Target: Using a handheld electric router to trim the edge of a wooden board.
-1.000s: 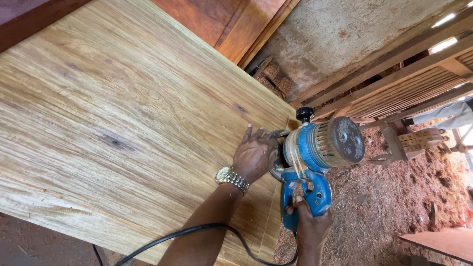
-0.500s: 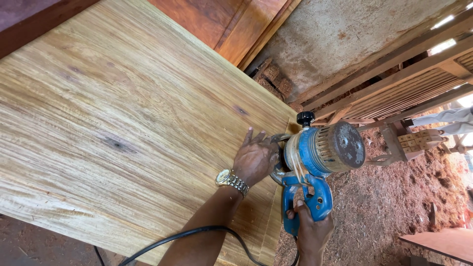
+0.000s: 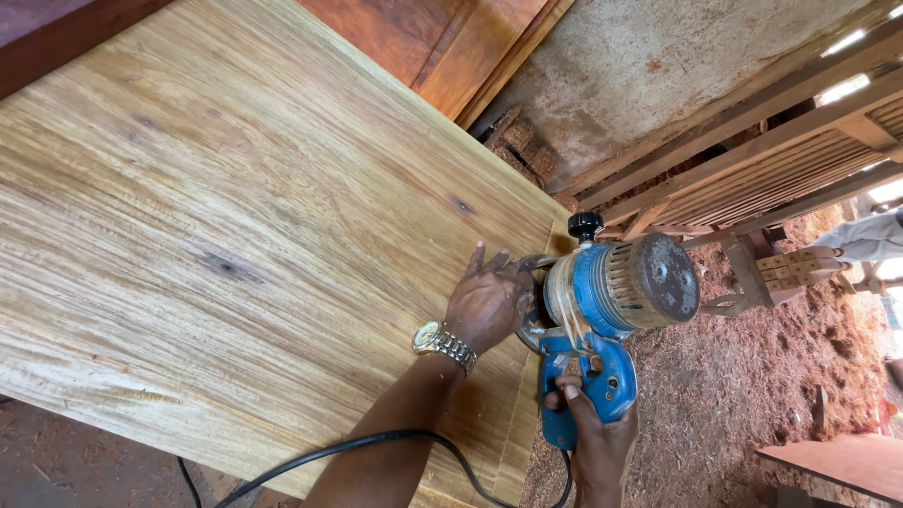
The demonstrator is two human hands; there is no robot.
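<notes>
**Blue power router at the edge of a pale wood panel**

At centre right of the frame, a blue electric hand router with a round grey vented motor cap (image 3: 616, 301) sits against the right-hand edge of a large pale yellow wooden panel with streaked grain (image 3: 235, 235). A small black knob tops the tool at its upper left.

- Right hand (image 3: 597, 433): lower centre right, fingers clenched around the router's blue rear handle, grasping it from below.
- Left hand (image 3: 487, 303): lying flat on the panel surface just left of the router, fingers spread and not gripping anything; fingertips near or touching the tool's base, contact cannot be told. A metal link wristwatch, gold and silver in colour (image 3: 444, 344), sits on this wrist.
- Black power cable (image 3: 376, 444): curving across the bottom of the frame, under the left forearm, toward the router.
- Panel: fills the left and centre of the frame, tilted in view.
- Reddish-brown wooden boards (image 3: 442, 47): top centre, beyond the panel.
- Slatted wooden frame (image 3: 781, 150): upper right.
- Sawdust-covered ground (image 3: 752, 395): lower right.
</notes>
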